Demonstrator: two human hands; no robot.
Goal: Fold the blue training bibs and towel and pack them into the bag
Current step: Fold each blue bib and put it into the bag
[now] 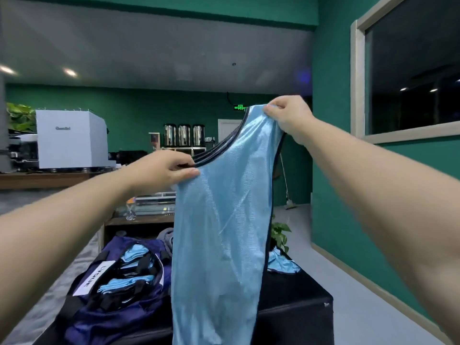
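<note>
I am holding up a light blue training bib in the air in front of me. My left hand pinches the dark trim at the neck of the bib, with my thumb under the cloth and my fingers curled over it. My right hand is higher up and pinches the top of one shoulder strap, fingers closed tight on the cloth. The bib hangs down long and a bit wrinkled, and its bottom goes past the lower edge of what I can see. Under it is a black table. On the table, to the left of the hanging bib, lies a dark blue bag that is open at the top. Inside the bag I can see folded blue bibs with black straps across them, and a white label on the bag's side. More blue cloth lies on the table to the right, just behind the hanging bib. Far back there is a counter with a big white machine and three shiny metal urns.
</note>
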